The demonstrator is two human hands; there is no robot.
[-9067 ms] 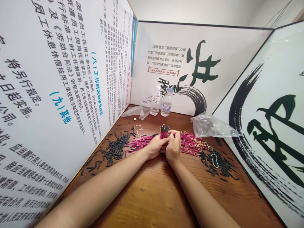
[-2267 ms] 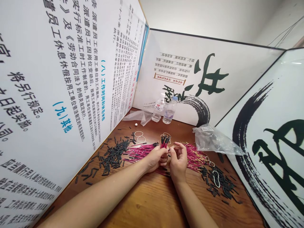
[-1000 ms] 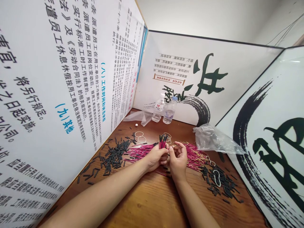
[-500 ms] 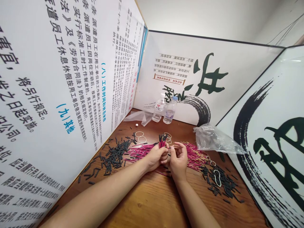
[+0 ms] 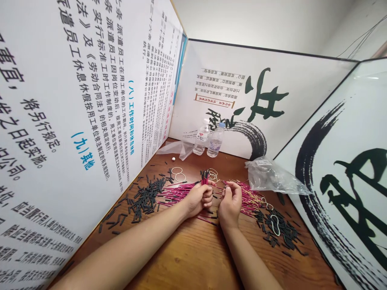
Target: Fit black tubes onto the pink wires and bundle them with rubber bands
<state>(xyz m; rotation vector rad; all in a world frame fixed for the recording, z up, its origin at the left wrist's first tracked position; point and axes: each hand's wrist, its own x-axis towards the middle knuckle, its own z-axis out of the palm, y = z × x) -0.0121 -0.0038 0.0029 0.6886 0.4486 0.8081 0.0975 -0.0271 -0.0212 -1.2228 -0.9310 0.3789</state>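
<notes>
My left hand (image 5: 198,200) is closed in a fist around an upright bundle of thin red sticks with black tips (image 5: 204,178). Just to its right, my right hand (image 5: 230,203) is closed, thumb pressed against curled fingers; whatever is in the pinch is too small to make out. A narrow gap separates the two hands. Loose red sticks (image 5: 178,192) lie behind my left wrist, and more red sticks (image 5: 249,198) fan out to the right of my right hand. Pale elastic bands (image 5: 213,174) rest on the table behind the bundle.
Small black tubes form one heap (image 5: 148,197) at left and another heap (image 5: 282,229) at right. Two plastic bottles, one with a white cap (image 5: 200,139) and one with a blue cap (image 5: 215,141), stand at the back. A clear plastic bag (image 5: 275,177) lies right. Printed panels (image 5: 229,88) enclose the table.
My right hand has moved slightly away from my left, its fingers curling in. The pale band seen at its fingertips before no longer shows clearly. My left hand keeps its hold on the bundle.
</notes>
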